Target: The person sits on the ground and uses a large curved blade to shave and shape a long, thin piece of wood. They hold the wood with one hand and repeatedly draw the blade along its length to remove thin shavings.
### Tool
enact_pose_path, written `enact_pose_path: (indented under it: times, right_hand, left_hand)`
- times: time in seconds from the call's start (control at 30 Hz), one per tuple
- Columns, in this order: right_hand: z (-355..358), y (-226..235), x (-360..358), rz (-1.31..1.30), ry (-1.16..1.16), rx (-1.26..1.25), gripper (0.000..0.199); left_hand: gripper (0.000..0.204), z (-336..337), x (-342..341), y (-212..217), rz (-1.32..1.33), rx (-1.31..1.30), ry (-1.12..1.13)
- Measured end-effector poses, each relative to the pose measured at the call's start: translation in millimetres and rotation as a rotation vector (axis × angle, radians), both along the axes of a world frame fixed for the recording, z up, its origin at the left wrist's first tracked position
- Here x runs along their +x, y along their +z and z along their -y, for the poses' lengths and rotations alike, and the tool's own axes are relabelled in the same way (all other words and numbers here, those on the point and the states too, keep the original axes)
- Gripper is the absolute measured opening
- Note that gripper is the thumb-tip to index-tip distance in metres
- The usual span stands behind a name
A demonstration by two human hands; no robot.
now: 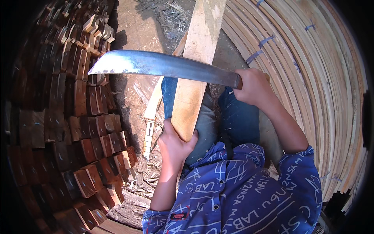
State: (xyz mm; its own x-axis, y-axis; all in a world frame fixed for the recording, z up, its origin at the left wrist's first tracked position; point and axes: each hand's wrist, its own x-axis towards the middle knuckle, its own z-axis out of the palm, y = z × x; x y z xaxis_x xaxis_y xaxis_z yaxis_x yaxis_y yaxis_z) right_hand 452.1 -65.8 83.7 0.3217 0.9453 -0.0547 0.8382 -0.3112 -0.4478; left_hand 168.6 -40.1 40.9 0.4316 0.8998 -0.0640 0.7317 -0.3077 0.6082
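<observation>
My right hand (255,86) is closed round the handle of a machete (156,64). Its long, broad steel blade points left and passes across in front of a pale wooden plank (189,103); whether blade and wood touch, I cannot tell. Gripping the plank's near end is my left hand (175,142), thumb on one side and fingers on the other. From there the plank runs away from me over my jeans-clad legs, its far end beyond the top of the view.
Stacked dark wooden blocks (89,144) rise along the left. On the right stand tall bundles of pale wooden strips (296,78) tied with bluish bands. A sheath-like slatted wooden piece (148,136) lies on the dirt ground among wood chips and bark (132,206).
</observation>
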Motion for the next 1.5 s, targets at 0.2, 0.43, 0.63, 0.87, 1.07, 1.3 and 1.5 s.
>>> enact_pose_path:
  times: [0.2, 0.43, 0.63, 0.87, 1.07, 1.3, 1.5]
  right_hand:
    - [-5, -12, -12, 0.083, 0.086, 0.096, 0.023]
    - [-8, -5, -25, 0.12, 0.148, 0.113, 0.023]
    - [-27, 3, 27, 0.387, -0.01, 0.079, 0.021]
    - [-16, 3, 37, 0.103, -0.256, 0.032, 0.02]
    - [-30, 2, -5, 0.254, 0.064, 0.005, 0.023]
    - [-28, 7, -9, 0.201, 0.072, 0.009, 0.023]
    - [-35, 8, 12, 0.365, 0.041, 0.069, 0.021]
  left_hand:
    - [0.066, 1, -5, 1, 0.054, 0.006, 0.031]
    - [0.067, 2, 0, 1, -0.025, 0.021, 0.036]
    - [0.069, 6, -4, 2, -0.054, 0.053, 0.061]
    - [0.066, 0, -1, 8, -0.017, 0.0, 0.041]
    - [0.07, 1, -6, 12, -0.046, -0.149, 0.093]
    - [0.064, -4, -4, 6, 0.054, -0.01, 0.034]
    - [0.065, 0, -9, 3, 0.004, 0.009, 0.031]
